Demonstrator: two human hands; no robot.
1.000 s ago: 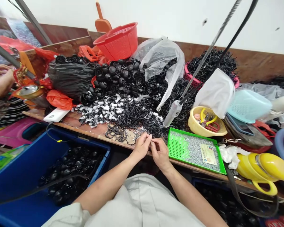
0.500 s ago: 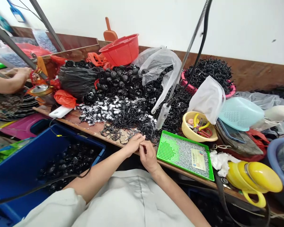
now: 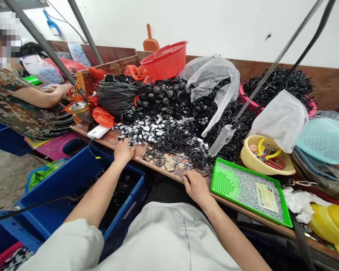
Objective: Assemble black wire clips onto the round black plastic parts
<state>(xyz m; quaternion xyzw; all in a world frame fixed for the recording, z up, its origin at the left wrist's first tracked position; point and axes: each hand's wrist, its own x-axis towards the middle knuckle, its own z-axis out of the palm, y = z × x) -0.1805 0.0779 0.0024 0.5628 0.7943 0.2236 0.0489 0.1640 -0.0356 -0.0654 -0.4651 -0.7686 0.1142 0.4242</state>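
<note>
My left hand (image 3: 123,152) is at the left end of a pile of small white-and-black parts (image 3: 149,130), near the bench's front edge. Its fingers are bent; a small dark bit shows by their tips, too unclear to name. At the front edge, my right hand (image 3: 197,186) is closed in a pinch, thumb against fingers, on something too small to make out. Thin black strips (image 3: 177,141) lie heaped beyond it. A grey-white cylindrical tool (image 3: 222,141) hangs from a spring and cable. Right of my right hand lies a green tray (image 3: 226,184) of tiny silvery pieces, with a card on it.
Below left stands a blue bin (image 3: 70,184) holding black parts. Rounded black parts (image 3: 161,94) are heaped behind, near a red basket (image 3: 166,62). A cream bowl (image 3: 250,154) holds pliers. At the far left, a co-worker (image 3: 31,98) sits at the bench.
My hands have separated: the left has moved left to the white-and-black parts, while the right stays pinched at the bench edge. The view has shifted left, showing more of the co-worker.
</note>
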